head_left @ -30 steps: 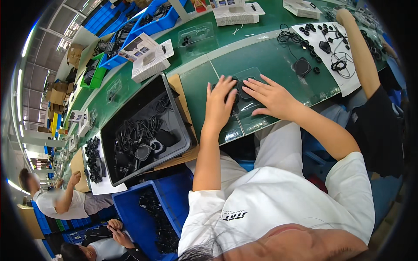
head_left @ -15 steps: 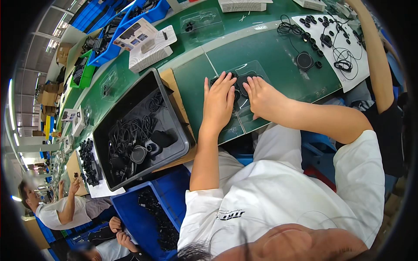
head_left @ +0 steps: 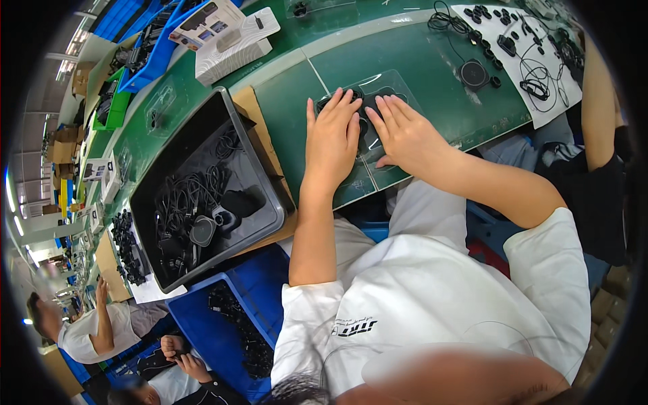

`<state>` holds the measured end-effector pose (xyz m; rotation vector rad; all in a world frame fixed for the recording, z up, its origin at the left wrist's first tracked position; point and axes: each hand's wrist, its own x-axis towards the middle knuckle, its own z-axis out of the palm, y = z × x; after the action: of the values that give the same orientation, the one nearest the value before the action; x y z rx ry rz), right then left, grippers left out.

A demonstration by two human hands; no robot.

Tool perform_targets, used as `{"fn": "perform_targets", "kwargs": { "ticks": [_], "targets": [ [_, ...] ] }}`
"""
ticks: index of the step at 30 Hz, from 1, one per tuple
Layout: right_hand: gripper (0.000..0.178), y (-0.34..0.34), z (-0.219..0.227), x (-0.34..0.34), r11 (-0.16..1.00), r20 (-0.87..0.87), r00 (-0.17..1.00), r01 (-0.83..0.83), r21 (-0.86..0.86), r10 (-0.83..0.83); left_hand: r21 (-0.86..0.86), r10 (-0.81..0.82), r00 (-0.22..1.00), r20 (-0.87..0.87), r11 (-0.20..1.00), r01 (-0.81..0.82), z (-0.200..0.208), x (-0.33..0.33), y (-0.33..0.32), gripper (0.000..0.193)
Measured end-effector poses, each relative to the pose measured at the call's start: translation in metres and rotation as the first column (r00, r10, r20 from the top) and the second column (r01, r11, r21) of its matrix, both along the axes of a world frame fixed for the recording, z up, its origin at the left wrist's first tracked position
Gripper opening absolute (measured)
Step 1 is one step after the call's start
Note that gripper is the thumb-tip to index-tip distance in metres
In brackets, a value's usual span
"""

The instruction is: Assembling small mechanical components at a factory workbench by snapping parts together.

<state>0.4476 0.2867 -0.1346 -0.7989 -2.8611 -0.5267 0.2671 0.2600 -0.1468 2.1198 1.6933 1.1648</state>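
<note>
Both hands lie palm down over a clear plastic tray (head_left: pixel 403 84) on the green table. My left hand (head_left: pixel 331 143) rests with fingers outstretched on the tray's left part, over a coiled black cable (head_left: pixel 352 93) that shows past the fingertips. My right hand (head_left: pixel 410 140) lies flat across the right part, its fingers straight over a dark round piece (head_left: pixel 386 92) that is mostly covered. Between the hands a bit more black cable (head_left: pixel 364 127) shows. Neither hand is closed around anything; what lies beneath the palms is hidden.
Left of my arm stands a black bin (head_left: pixel 277 214) of cables and devices, with a blue crate (head_left: pixel 236 283) below it. White boxes (head_left: pixel 233 61) stand at the back left. A round black pad (head_left: pixel 474 74) and loose parts lie right, near another person's arm (head_left: pixel 598 101).
My right hand has flattened, its fingers now stretched out over the tray instead of bent. My left hand stays on the tray's left part. The whole view has shifted slightly.
</note>
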Motion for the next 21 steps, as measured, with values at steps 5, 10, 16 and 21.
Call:
{"fn": "perform_targets", "kwargs": {
  "ticks": [5, 10, 16, 21],
  "targets": [
    [0.087, -0.001, -0.003, 0.004, 0.999, 0.001, 1.000, 0.027, -0.044, -0.027, -0.003, 0.016, 1.000, -0.005, 1.000, -0.016, 0.000, 0.004, -0.005, 0.024],
    [0.081, -0.008, -0.007, 0.019, 0.993, -0.179, 0.983, -0.056, -0.106, 0.036, -0.062, 0.031, 0.999, 0.025, 0.998, -0.029, 0.002, 0.007, -0.015, 0.024],
    [0.074, -0.011, 0.009, 0.013, 0.992, -0.155, 0.988, -0.015, -0.126, -0.005, -0.038, 0.021, 0.999, 0.029, 0.999, -0.020, 0.004, 0.001, -0.002, 0.024],
    [0.068, -0.012, 0.027, 0.004, 0.981, -0.052, 0.993, 0.091, -0.170, -0.101, -0.005, -0.006, 1.000, 0.014, 1.000, 0.006, 0.012, 0.005, 0.003, 0.024]
  ]
}}
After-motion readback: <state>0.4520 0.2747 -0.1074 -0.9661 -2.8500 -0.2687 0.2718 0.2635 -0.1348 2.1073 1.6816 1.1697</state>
